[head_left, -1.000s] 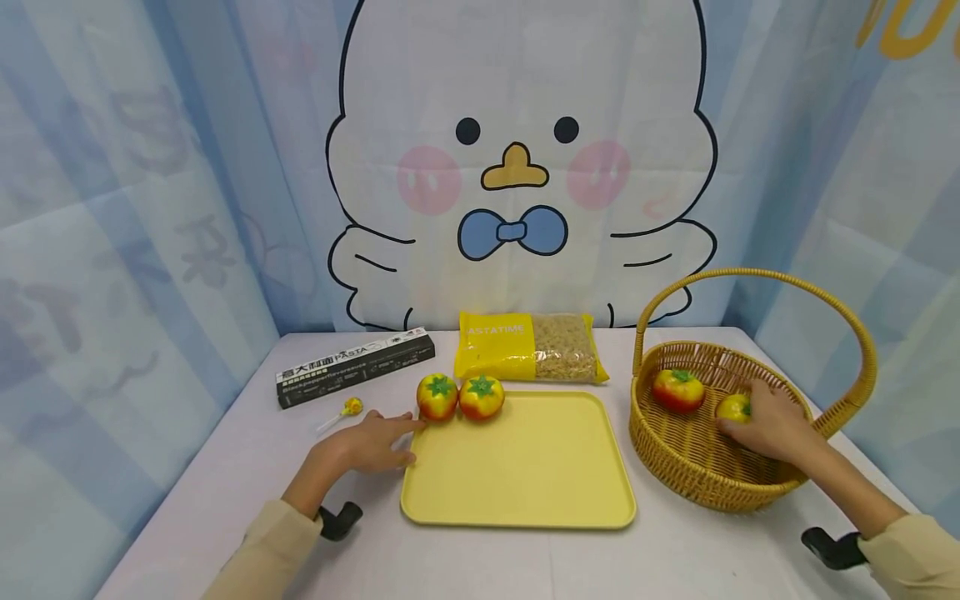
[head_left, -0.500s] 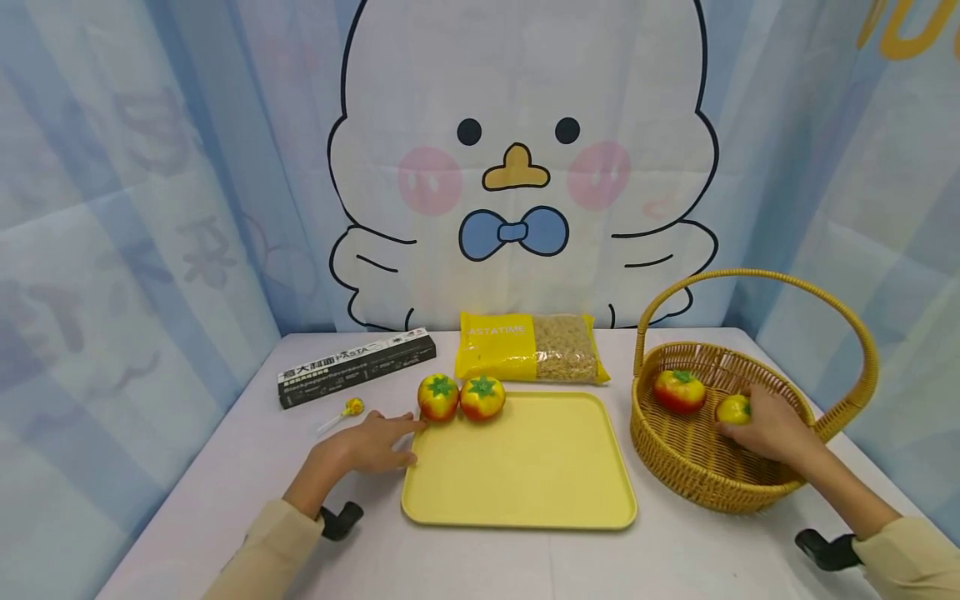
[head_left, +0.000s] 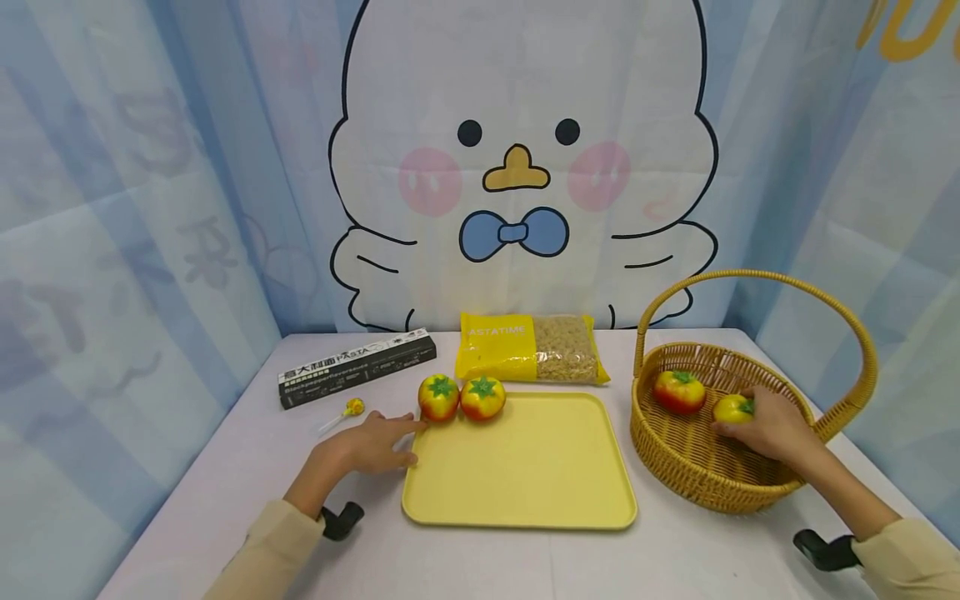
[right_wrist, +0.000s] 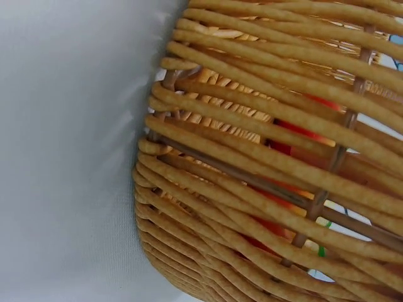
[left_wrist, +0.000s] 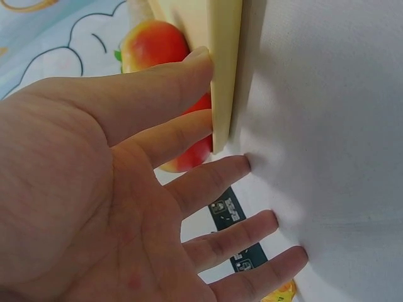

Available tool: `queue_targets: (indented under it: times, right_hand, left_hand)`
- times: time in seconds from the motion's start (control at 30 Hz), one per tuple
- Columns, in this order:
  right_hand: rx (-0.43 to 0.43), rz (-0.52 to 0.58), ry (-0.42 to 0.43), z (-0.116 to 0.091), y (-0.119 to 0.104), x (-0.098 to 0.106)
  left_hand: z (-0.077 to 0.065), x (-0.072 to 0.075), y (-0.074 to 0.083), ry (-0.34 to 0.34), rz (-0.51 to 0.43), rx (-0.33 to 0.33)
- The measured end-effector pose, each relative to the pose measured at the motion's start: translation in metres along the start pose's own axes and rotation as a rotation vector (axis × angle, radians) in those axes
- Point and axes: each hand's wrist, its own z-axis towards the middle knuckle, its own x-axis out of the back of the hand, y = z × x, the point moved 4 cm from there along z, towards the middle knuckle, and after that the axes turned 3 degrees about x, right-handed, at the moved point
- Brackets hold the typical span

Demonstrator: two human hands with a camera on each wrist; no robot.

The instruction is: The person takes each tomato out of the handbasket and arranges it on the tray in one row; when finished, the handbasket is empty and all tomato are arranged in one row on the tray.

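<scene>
My left hand lies at the left edge of the yellow tray, fingers straight and spread. In the left wrist view, the thumb and index finger touch the tray's rim, while the other fingertips reach down to the tabletop. Two red-and-yellow tomatoes with green tops sit side by side at the tray's back left corner. Inside the wicker basket, my right hand grips a yellow tomato; another tomato lies left of it. Basket weave fills the right wrist view and mostly hides that hand.
A black-and-white pasta box lies at the back left, with a lollipop in front of it. Behind the tray is a yellow pasta bag. The basket's tall handle arches over it. Printed curtains enclose the table.
The tomato in my right hand has turned slightly, its green top now facing more to the right. My left hand stays in place at the tray.
</scene>
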Motion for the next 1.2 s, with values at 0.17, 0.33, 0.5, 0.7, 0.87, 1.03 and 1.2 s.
queue_targets:
  times: [0.17, 0.33, 0.5, 0.7, 0.87, 1.03, 1.2]
  right_hand:
    - [0.016, 0.007, 0.040, -0.002, -0.001, 0.003]
    - [0.008, 0.039, 0.064, -0.004, 0.001, 0.002]
    - [0.021, 0.054, 0.105, -0.007, -0.001, 0.003]
    - [0.045, 0.072, 0.181, -0.010, -0.007, 0.002]
    - [0.060, 0.086, 0.239, -0.012, -0.016, 0.002]
    - [0.062, 0.102, 0.255, -0.014, -0.022, 0.000]
    - [0.089, 0.127, 0.283, -0.014, -0.032, -0.001]
  left_hand:
    - [0.000, 0.000, 0.001, -0.002, 0.001, -0.005]
    - [-0.001, 0.001, 0.002, -0.005, 0.002, -0.003]
    - [-0.002, 0.001, 0.002, -0.005, 0.000, 0.000]
    - [-0.004, 0.002, 0.003, -0.006, -0.013, 0.007]
    - [-0.004, 0.002, 0.003, -0.006, -0.017, 0.009]
    - [-0.003, 0.001, 0.003, -0.008, -0.015, 0.002]
    - [-0.002, 0.001, 0.003, -0.008, -0.016, 0.004]
